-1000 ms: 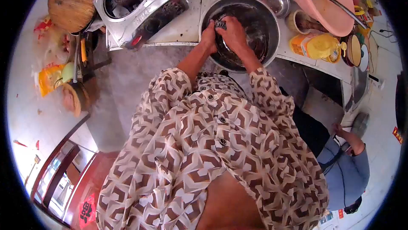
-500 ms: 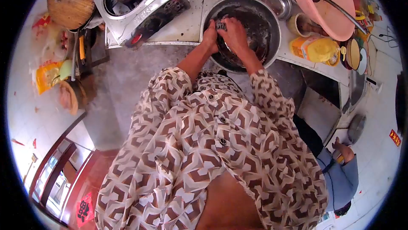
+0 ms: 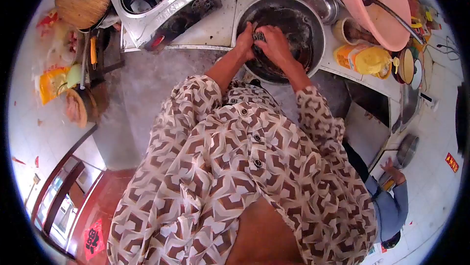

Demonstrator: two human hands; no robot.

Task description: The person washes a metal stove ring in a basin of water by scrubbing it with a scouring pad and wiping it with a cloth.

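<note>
A large metal basin (image 3: 318, 44) with dark, wet contents stands at the counter's front edge. Over its left part, my left hand (image 3: 246, 40) is closed around the edge of a piece whose nature is unclear. My right hand (image 3: 274, 44), just beside it, has its fingers curled round a grey, mesh-like scrubber (image 3: 259, 36), pressed against that piece. The basin's lower left inside is partly hidden by my hands.
A gas stove (image 3: 166, 10) lies left of the basin. To the right are a small metal bowl (image 3: 320, 4), a pink basin (image 3: 387, 22) with a ladle, and a yellow bottle (image 3: 367, 60). Another person (image 3: 391, 206) is at the lower right.
My right hand has shifted slightly right and its wrist has turned, while my left hand stays at the basin's left side. The other person at the lower right has moved a little down and left.
</note>
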